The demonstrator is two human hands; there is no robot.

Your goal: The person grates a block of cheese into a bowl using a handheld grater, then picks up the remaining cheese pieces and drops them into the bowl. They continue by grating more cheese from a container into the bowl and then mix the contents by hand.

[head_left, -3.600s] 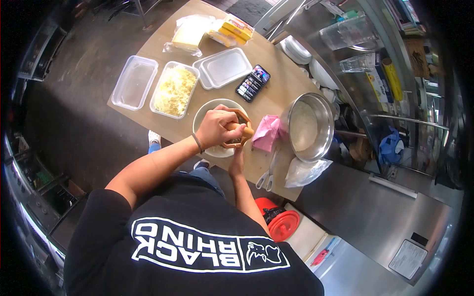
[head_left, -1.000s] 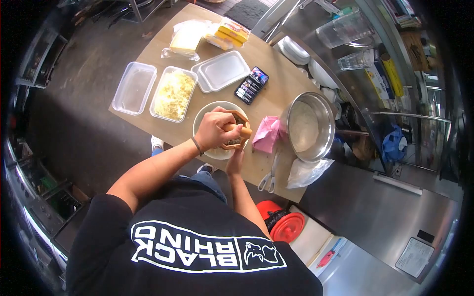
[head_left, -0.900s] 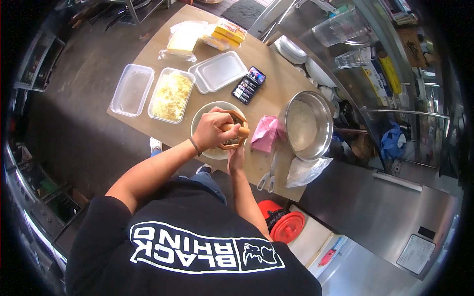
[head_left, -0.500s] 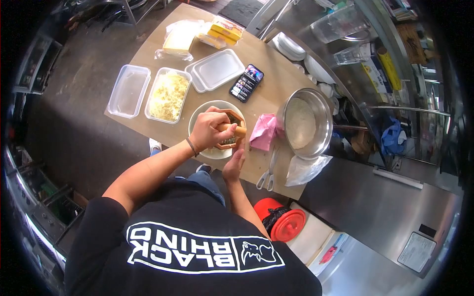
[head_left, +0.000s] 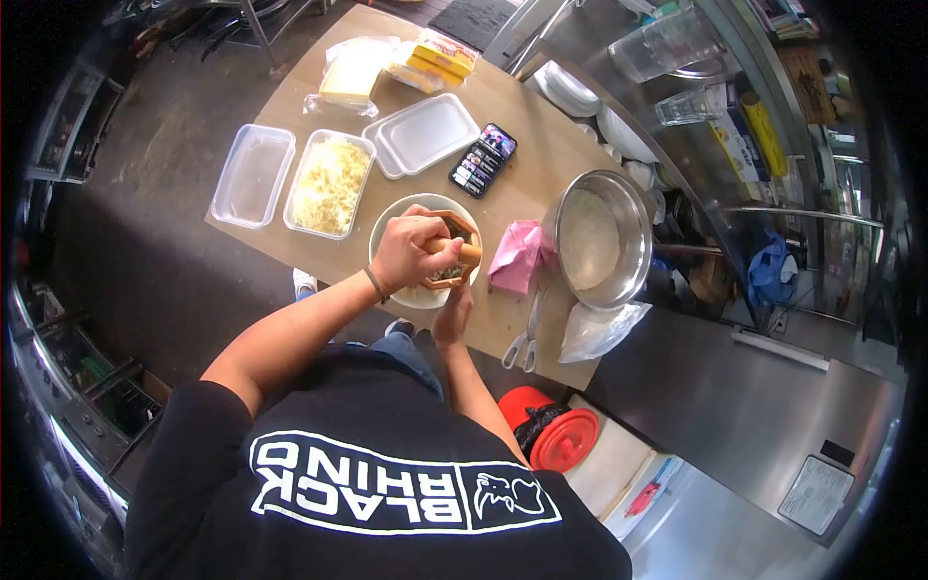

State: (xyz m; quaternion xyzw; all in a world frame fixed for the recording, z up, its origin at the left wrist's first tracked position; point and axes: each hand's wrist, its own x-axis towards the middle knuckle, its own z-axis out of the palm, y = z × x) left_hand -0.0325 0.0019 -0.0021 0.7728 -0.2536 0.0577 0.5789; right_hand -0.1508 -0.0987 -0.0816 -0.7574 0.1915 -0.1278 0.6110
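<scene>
My left hand (head_left: 411,249) grips a light wooden pestle (head_left: 466,253) by its thick end. The pestle reaches into a tilted wooden mortar (head_left: 471,232) with angular sides, and dark greenish bits show inside. From below, my right hand (head_left: 453,314) holds the near side of the mortar, its fingers partly hidden. Beneath both hands stands a white bowl (head_left: 380,232), whose contents are mostly covered by my left hand and the mortar. Just right of the mortar lies a folded pink cloth (head_left: 515,256).
Shredded cheese (head_left: 331,184) fills a plastic tub beside another clear tub (head_left: 253,176). Behind are lids (head_left: 425,133), a phone (head_left: 482,160) and a cheese block (head_left: 348,79). To the right are a steel bowl (head_left: 592,242) of pale powder, scissors (head_left: 522,346) and a plastic bag (head_left: 601,332).
My right hand has risen slightly and closed in against the mortar. The left hand keeps its grip on the pestle, nearly in place.
</scene>
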